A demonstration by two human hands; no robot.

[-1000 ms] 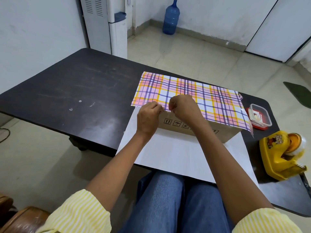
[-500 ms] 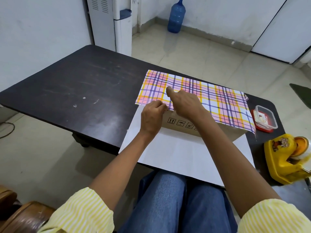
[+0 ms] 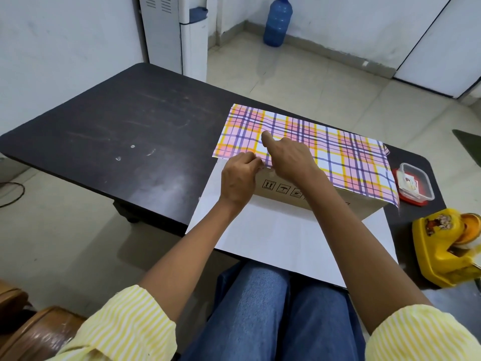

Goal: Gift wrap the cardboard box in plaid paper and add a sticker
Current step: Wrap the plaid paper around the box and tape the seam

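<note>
Fingers [image 3: 254, 162] of the left hand [image 3: 238, 179] pinch the paper [image 3: 338, 157] edge at the near top rim of the box [image 3: 282, 190]. The right hand [image 3: 289, 157] presses the plaid flap flat, forefinger straight. Box and paper sit on the counter [image 3: 130, 126].

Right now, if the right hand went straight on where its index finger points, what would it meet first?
Probably only more plaid paper: the right hand points across the sheet toward its far edge. Beyond that lies the dark table, apparently free.
</note>
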